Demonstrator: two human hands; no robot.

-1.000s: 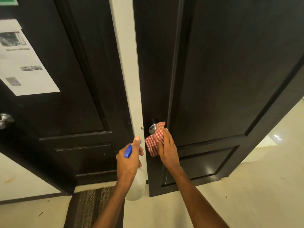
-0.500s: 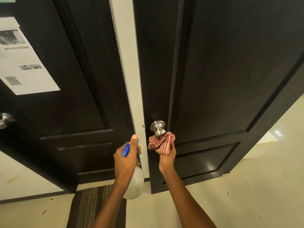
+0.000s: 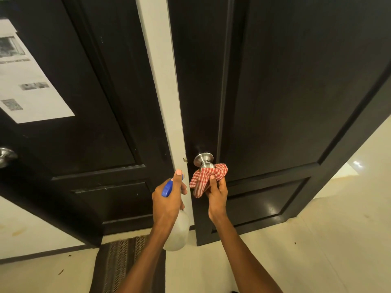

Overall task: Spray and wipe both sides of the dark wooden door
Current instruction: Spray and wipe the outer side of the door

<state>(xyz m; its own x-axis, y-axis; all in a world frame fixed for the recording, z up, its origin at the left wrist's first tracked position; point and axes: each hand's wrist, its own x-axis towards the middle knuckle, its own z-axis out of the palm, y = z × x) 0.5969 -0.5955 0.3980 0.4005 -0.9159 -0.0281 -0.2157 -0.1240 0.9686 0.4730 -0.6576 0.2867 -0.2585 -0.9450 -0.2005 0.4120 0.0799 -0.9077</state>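
A dark wooden door fills the right half of the head view, with a round steel knob near its left edge. My right hand grips a red-and-white checked cloth bunched just under the knob and touching it. My left hand holds a translucent spray bottle with a blue trigger head, index finger raised, level with the cloth and in front of the white frame.
A second dark door stands on the left with a paper notice and its own steel knob. A white frame strip divides the doors. A patterned mat lies on the pale tiled floor.
My right hand slid the cloth down off the knob, which now shows bare, and keeps it bunched beneath. The left hand with the bottle stayed roughly in place.
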